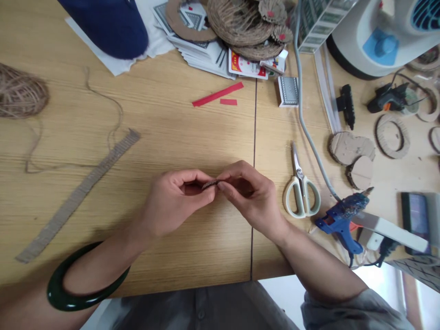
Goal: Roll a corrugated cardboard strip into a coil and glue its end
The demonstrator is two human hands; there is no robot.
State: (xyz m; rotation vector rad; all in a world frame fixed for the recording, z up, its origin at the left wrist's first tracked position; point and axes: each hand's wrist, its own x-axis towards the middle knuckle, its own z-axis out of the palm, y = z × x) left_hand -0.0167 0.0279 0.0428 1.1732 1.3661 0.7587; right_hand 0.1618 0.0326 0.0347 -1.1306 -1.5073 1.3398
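Both hands meet over the wooden table near its front edge, pinching a small brown corrugated cardboard piece (210, 184) seen nearly edge-on. My left hand (178, 197) grips its left side between thumb and fingers. At its right end, the thumb and forefinger of my right hand (249, 197) are closed on it. Most of the piece is hidden by the fingers. Left of my hands lies a long strip of corrugated cardboard (79, 197), slanting up to the right. Scissors (301, 190) with pale handles rest just right of my right hand.
Red paper strips (218, 95) lie ahead. A twine ball (22, 91) sits far left, its loose end trailing. At right are a blue glue gun (343, 220), its grey cord (302, 105), cardboard rounds (352, 149) and a phone (415, 220). Playing cards (206, 59) and a twine-wrapped ring (240, 27) stand behind.
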